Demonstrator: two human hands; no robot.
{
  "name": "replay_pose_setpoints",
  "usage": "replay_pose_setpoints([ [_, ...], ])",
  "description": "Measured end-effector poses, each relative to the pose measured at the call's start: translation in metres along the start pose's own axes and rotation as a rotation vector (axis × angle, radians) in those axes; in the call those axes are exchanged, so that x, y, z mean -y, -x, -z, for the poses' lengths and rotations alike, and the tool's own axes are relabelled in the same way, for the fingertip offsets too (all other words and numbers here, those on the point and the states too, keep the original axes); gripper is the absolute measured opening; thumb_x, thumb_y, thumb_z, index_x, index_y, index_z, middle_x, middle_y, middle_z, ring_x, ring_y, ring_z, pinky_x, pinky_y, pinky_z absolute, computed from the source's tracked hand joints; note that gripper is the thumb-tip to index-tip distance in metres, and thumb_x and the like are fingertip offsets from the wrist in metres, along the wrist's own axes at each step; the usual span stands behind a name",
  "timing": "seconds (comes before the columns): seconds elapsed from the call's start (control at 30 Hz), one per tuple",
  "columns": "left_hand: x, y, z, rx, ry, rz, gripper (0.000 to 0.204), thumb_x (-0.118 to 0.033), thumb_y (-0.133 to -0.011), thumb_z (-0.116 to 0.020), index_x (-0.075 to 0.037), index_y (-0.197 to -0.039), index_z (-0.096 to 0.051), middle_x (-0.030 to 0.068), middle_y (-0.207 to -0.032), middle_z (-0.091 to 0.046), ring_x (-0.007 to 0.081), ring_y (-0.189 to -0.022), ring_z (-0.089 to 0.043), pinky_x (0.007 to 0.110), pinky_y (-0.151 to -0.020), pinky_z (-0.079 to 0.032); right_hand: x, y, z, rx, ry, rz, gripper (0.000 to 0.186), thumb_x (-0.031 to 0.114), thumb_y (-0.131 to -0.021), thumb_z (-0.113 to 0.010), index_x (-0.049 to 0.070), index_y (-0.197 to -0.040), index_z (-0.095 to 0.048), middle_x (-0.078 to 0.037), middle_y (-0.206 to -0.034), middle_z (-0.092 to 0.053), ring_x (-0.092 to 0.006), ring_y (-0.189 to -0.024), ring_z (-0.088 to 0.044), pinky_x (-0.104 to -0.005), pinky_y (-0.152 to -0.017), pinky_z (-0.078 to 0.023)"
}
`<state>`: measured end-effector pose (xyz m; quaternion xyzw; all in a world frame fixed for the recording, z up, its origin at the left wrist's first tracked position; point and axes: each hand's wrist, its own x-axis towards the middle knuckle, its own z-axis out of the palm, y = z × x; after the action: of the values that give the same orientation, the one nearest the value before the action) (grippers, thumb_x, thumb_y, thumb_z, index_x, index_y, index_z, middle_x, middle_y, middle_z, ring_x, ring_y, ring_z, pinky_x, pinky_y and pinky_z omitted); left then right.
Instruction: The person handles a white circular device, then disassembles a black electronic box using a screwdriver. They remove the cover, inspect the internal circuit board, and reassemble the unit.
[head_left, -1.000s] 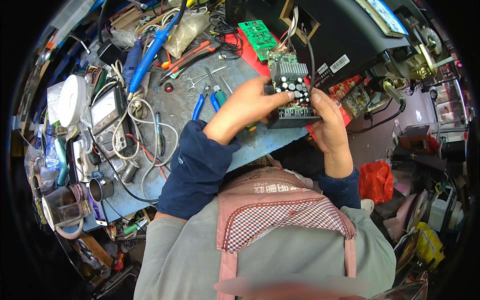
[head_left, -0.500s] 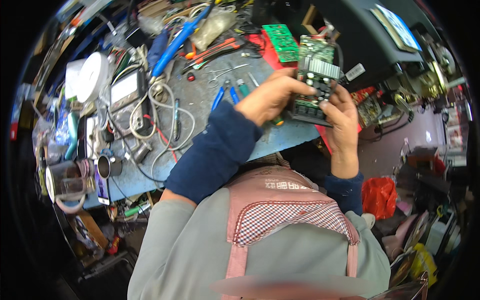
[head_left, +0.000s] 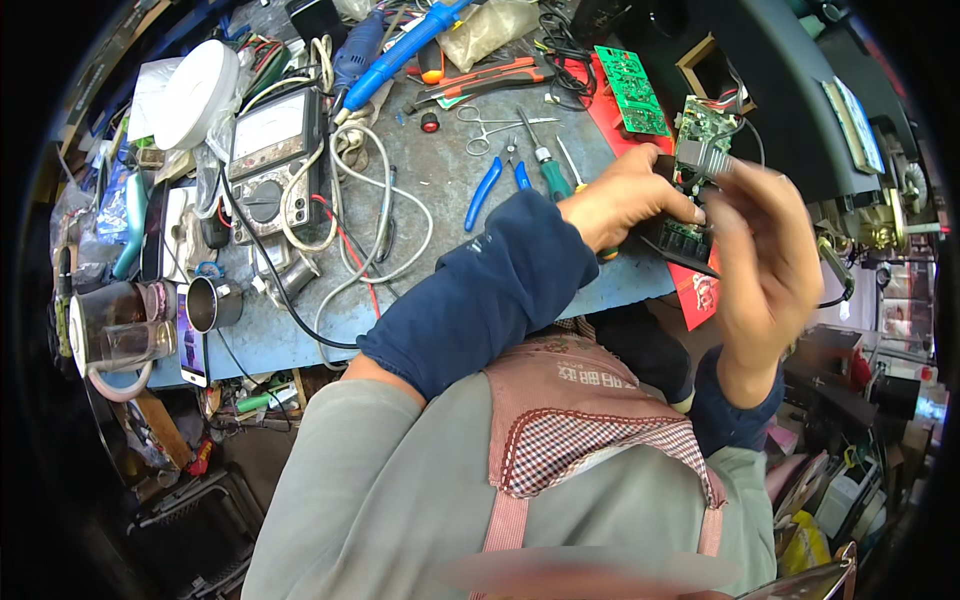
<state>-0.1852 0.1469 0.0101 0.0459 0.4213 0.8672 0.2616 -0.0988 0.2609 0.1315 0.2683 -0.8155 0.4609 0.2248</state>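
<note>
So both hands are up at about 2 o'clock in the view, working on a dark electronics module (head_left: 690, 235) with a green circuit board (head_left: 706, 125) standing up off its top and thin wires trailing from it. The left hand (head_left: 628, 200) is curled around the near side of the module, fingers wrapped and pressed onto it, looks like it's there to keep the thing steady just off the bench edge. The right hand (head_left: 765, 265) is blurred, raised just to the right of the board with fingers loosely spread; I honestly can't tell if it's pinching anything or only touching the board's edge.

The bench (head_left: 440, 250) is a blue-grey slab, and the tools sit fanned out within arm's reach, which makes sense for this kind of fiddly work: blue-handled pliers (head_left: 492, 185) and a green-handled screwdriver (head_left: 548, 170) at roughly 12 o'clock, just beside the left wrist, small scissors (head_left: 490, 118) a bit further back. A second green circuit board (head_left: 632, 90) lies flat on a red sheet near 1 o'clock. Over at 10 o'clock there's an analog multimeter (head_left: 270, 150) with its leads looping across the bench, and a metal cup (head_left: 205, 305) at 9 o'clock, well apart from the hands.
</note>
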Motion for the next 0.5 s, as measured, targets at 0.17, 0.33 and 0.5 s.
replay_pose_setpoints([
  [0.17,0.018,0.023,0.001,0.105,0.207,-0.238,0.055,-0.001,-0.085,-0.083,0.001,-0.136,-0.065,0.0128,-0.123,-0.073,0.0226,-0.11,-0.072,0.039,-0.093,-0.06,-0.008,-0.076,-0.068,0.799,0.615,0.142,0.03,0.007,-0.09,-0.071,0.006,-0.119,-0.074,-0.022,-0.109,-0.077,-0.0424,-0.102,-0.075,-0.0503,-0.085,-0.06],
  [0.33,0.026,0.024,0.012,0.014,0.247,-0.168,0.052,-0.003,-0.087,-0.084,-0.001,-0.137,-0.067,0.0121,-0.127,-0.074,0.0219,-0.113,-0.072,0.038,-0.094,-0.06,-0.041,-0.078,-0.123,1.179,0.775,-0.015,0.047,0.016,-0.085,-0.079,0.005,-0.131,-0.073,-0.025,-0.104,-0.078,-0.0455,-0.102,-0.075,-0.0527,-0.089,-0.06],
  [0.5,0.028,0.024,0.016,0.002,0.261,-0.159,0.05,-0.006,-0.09,-0.084,-0.002,-0.137,-0.068,0.0113,-0.13,-0.074,0.0213,-0.116,-0.071,0.038,-0.096,-0.059,-0.056,-0.079,-0.131,1.146,0.593,0.008,0.057,0.014,-0.085,-0.079,0.006,-0.14,-0.069,-0.025,-0.108,-0.078,-0.0456,-0.106,-0.075,-0.0529,-0.092,-0.06],
])
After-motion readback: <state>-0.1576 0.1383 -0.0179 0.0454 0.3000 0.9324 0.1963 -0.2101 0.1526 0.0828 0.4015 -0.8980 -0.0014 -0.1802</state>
